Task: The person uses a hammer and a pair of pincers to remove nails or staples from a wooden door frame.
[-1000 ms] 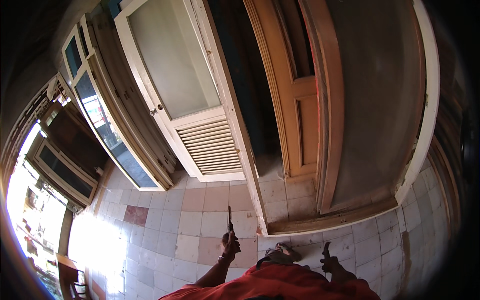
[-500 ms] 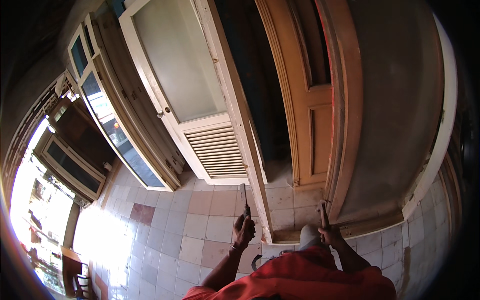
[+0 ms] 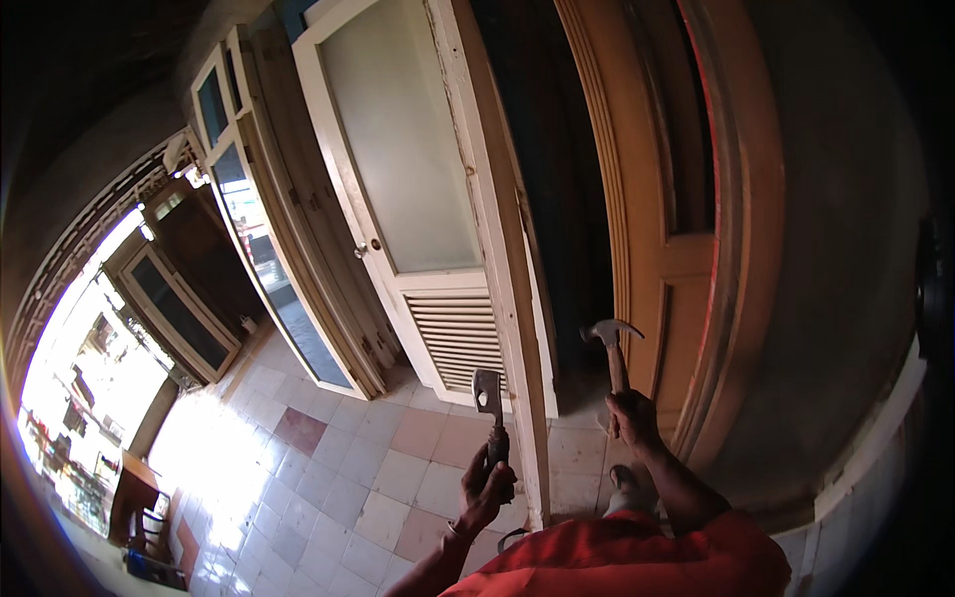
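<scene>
My left hand is closed round the dark handle of a flat-bladed tool, held upright. A pale oval spot shows in its grey blade; I cannot tell its exact kind. Behind that blade stands a white door with a frosted pane and a louvred lower panel. In my right hand is a claw hammer, gripped by its wooden handle with the head up. The hammer is in front of a brown panelled wooden door. Between my hands rises a worn white wooden post.
Tall white frames with glass panes lean at the left. Farther left, a dark-panelled door stands by a bright opening. Worn tiles cover the floor. A wooden chair sits at the lower left. A large brown frame rises on the right.
My right hand has lifted the hammer higher, its head now showing fully. The tool in my left hand has turned its broad face into view. The whole view has tilted and shifted.
</scene>
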`<state>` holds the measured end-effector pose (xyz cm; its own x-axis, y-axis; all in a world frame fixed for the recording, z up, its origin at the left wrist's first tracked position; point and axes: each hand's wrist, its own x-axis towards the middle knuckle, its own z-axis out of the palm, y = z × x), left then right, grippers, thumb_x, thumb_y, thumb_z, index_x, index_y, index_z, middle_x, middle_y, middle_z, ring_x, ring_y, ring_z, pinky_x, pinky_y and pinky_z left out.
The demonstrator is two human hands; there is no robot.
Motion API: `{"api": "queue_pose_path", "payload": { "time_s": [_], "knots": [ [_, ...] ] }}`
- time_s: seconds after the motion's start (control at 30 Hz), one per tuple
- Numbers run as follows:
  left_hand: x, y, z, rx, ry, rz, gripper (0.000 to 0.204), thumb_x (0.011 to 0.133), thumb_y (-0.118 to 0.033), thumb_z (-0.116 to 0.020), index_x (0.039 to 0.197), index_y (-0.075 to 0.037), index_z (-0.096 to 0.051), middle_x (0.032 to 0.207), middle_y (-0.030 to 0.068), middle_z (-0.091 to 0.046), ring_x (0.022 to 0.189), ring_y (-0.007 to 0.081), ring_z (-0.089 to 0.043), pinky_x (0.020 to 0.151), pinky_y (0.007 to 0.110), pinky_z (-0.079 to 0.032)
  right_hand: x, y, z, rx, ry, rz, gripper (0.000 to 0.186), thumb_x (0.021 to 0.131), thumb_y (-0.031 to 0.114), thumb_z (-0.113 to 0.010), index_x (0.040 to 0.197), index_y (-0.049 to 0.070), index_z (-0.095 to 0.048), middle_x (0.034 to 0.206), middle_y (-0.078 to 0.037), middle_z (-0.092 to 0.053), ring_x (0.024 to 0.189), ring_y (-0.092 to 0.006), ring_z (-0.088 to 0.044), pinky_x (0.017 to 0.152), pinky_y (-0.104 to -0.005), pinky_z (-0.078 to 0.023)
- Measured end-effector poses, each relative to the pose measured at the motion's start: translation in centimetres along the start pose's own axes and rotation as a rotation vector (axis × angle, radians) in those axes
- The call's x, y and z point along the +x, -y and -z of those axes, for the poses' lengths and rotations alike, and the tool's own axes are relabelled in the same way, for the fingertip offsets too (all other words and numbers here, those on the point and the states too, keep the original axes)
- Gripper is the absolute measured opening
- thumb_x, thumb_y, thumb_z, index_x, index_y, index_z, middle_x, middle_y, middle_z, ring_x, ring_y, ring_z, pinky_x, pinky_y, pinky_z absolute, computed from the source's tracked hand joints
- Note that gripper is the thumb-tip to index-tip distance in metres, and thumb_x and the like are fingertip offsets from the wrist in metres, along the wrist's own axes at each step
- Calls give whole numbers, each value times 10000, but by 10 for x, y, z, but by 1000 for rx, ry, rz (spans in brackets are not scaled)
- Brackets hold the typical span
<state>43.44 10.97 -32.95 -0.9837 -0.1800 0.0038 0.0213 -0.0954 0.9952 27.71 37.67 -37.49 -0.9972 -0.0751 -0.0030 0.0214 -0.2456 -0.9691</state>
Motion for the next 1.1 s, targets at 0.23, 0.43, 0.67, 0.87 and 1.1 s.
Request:
{"api": "queue_pose_path", "payload": {
  "time_s": [0.23,0.43,0.67,0.87,1.1],
  "knots": [
    [119,-47,-88,-60,-42,-252,457,998,-296,-617,1308,-1,-455,892,64,-621,685,119,-607,614,282,-525,144,74,-17,71,165,39,265,968,235,-652,779,72,-563,593,-17,-545,436,-107,-511,392,-270,-384],
    [243,-92,-166,112,-77,-394,501,1016,-346,-594,1381,-32,-456,911,29,-583,721,84,-555,652,271,-495,268,89,-9,-95,266,295,182,976,247,-651,936,77,-598,600,3,-562,456,-80,-512,400,-236,-372],
    [345,-120,-195,201,-290,-439,416,1052,-381,-499,1285,-36,-508,801,-15,-540,675,49,-513,587,244,-465,323,132,-23,4,327,-22,185,986,256,-622,995,74,-594,621,31,-512,482,-70,-487,445,-255,-406],
    [390,-168,-212,153,-363,-595,348,1062,-364,-489,1186,-41,-528,782,-19,-531,637,47,-494,540,228,-429,355,142,-30,199,435,45,310,1005,223,-597,1239,24,-557,673,30,-534,483,-60,-504,418,-230,-417],
    [384,-127,-198,81,-490,-527,271,1061,-335,-510,1077,-68,-552,760,-42,-497,626,32,-450,528,212,-393,374,141,-57,612,694,78,326,1042,245,-548,1274,16,-526,665,28,-510,496,-46,-487,406,-205,-407]
  ]
}}
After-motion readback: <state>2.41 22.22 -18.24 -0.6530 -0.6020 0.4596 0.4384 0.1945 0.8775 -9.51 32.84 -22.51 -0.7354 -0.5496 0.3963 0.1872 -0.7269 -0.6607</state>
